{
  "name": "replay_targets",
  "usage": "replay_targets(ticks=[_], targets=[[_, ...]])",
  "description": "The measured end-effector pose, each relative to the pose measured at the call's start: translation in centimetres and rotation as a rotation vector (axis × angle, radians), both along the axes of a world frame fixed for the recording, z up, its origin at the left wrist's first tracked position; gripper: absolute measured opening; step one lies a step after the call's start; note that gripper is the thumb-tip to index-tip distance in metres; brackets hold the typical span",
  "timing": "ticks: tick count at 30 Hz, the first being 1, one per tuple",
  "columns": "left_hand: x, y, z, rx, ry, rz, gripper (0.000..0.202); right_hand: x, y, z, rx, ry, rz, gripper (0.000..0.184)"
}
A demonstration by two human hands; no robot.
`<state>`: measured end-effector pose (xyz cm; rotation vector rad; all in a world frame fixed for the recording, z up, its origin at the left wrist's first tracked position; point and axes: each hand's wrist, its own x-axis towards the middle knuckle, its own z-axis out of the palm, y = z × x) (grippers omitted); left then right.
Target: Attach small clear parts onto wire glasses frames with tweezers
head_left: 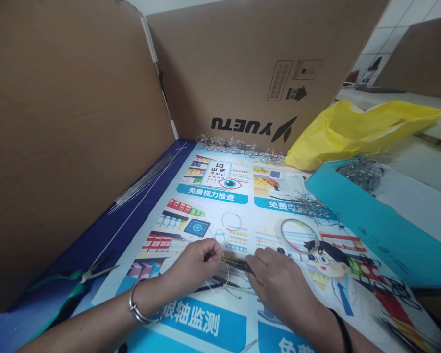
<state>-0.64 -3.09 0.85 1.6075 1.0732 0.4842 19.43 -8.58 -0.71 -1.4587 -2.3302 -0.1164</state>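
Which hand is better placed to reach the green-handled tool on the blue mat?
Left, probably. The left hand is nearer the green-handled tool, which lies on its side, though it pinches a thin wire. The right hand sits farther off and grips a dark tool.

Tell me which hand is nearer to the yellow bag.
Right. The right hand, gripping a dark tool, is below and left of the yellow bag. The left hand, pinching thin wire, sits farther left, beyond the right one.

Brown cardboard panels (59, 122) stand across the left and top centre. A white tiled wall (397, 19) shows upper right.
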Motion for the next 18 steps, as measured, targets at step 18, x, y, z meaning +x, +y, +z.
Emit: replay_targets(ticks=[18], targets=[[-0.59,0.84,0.42,-0.095,0.015,-0.105,0.006,-0.06,-0.29,-0.13,-0.079,0.042,-0.007,0.009]])
